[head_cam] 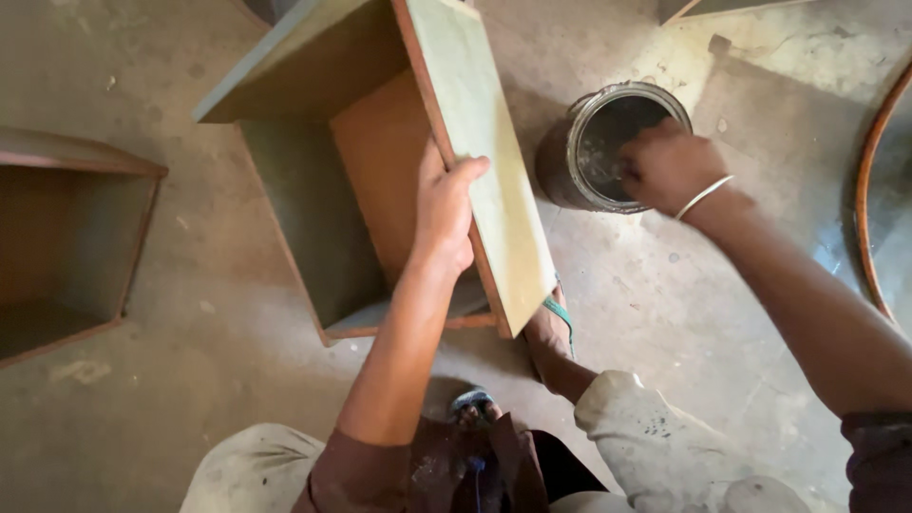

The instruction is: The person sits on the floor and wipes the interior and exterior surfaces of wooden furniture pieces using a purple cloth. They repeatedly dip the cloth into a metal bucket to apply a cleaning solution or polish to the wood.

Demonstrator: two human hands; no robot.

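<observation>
One open wooden box (380,171) stood on the concrete floor (190,361) at your feet. Your left hand (446,214) gripped its green side panel, thumb wrapped over the edge. Your right hand (665,166), fingers bunched, dipped into the tin can (598,142) just beside the box.

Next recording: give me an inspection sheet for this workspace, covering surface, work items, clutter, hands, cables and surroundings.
Surface: bare concrete floor, dusty and stained.
Work items: open wooden box with greenish panels, tilted on the floor; round metal can, open, dark inside.
Clutter: small debris specks on the floor.
Hands: left hand grips the box's side panel edge; right hand, bangle on the wrist, reaches into the can; what it holds is hidden.
Cables: nothing seen.
Surroundings: second open wooden box at the left; curved hoop at the right edge; sandalled foot under the box corner.
</observation>
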